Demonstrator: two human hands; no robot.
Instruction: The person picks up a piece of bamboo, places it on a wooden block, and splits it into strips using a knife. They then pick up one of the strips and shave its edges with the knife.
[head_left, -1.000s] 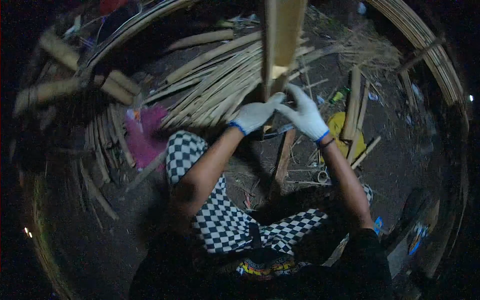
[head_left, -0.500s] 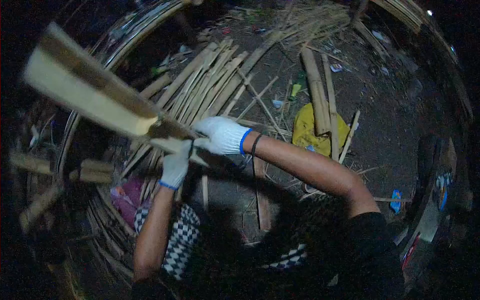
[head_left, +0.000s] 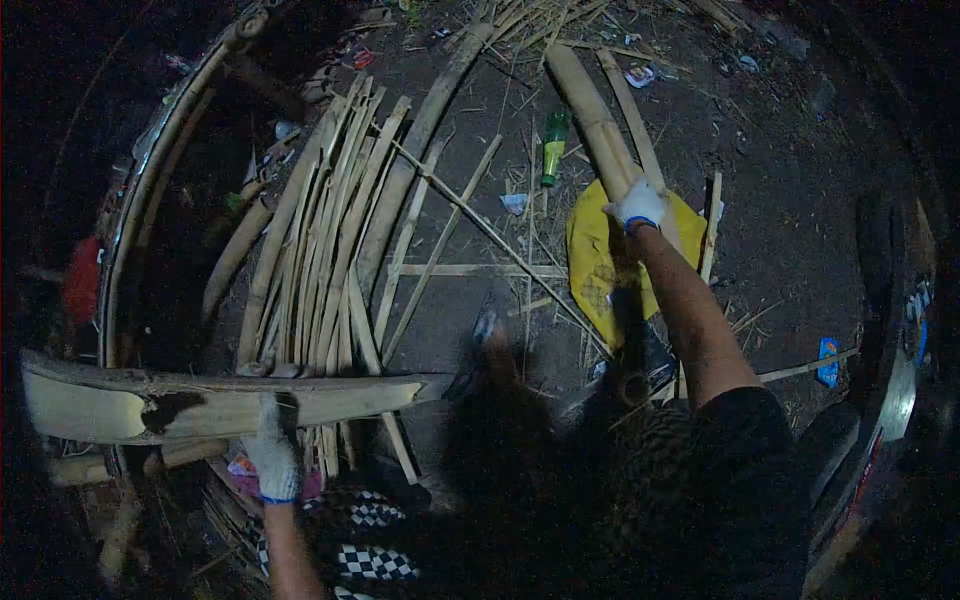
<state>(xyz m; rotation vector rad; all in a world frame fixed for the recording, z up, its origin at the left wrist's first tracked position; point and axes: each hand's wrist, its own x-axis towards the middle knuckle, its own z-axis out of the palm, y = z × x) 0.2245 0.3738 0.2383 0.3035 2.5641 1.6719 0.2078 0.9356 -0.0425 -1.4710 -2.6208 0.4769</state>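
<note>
My left hand (head_left: 274, 455), in a white knit glove with a blue cuff, is closed around a wide split bamboo piece (head_left: 335, 402). That piece lies nearly level across the left side, its pale inner face partly showing. Over to the right, my right hand (head_left: 638, 204), gloved the same way, is closed on the near part of a bamboo half (head_left: 588, 110). Beneath that hand is a yellow sack (head_left: 592, 245) on the ground. A thinner bamboo strip (head_left: 632, 120) lies alongside the bamboo half. My right fingertips are partly hidden.
Several long bamboo strips (head_left: 335, 220) lie in a pile beyond my left hand, beside a thick bamboo pole (head_left: 440, 100). Thin sticks (head_left: 470, 215) cross on the dirt floor. A green bottle (head_left: 554, 150) lies near the sack. A blue wrapper (head_left: 827, 362) is at the right.
My right hand has left the split bamboo piece and moved right onto the bamboo half. The split piece, tilted up to the left before, has come down nearly level in my left hand.
</note>
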